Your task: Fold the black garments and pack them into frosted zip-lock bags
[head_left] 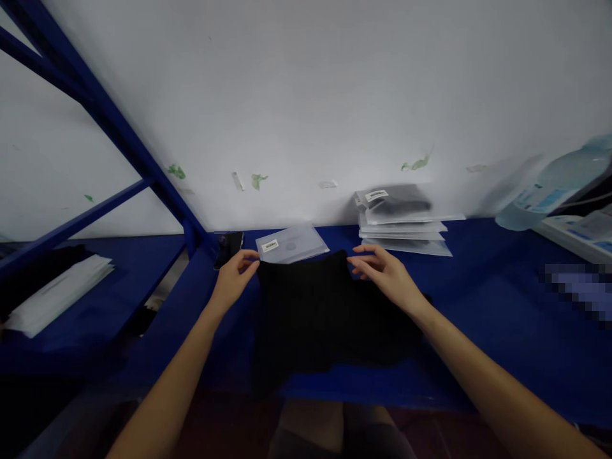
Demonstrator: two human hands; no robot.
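Note:
A black garment [306, 312], shaped like a pair of shorts, lies spread over the blue table with its lower left part hanging toward the front edge. At its upper left corner my left hand [235, 274] pinches the cloth between thumb and fingers. My right hand [382, 271] holds the upper right corner with its fingertips, the other fingers loosely curled. Just behind the garment lies a clear plastic bag [299, 242] with a white barcode label. Dark cloth hides the garment's folds and seams.
Behind my right hand stands a stack of packed plastic bags [401, 220]. A dark phone [233, 242] lies back left. To the right, a large water bottle [549, 185] leans beside a white tray [574, 233]. A blue frame [143, 166] rises left, near white sheets [62, 293].

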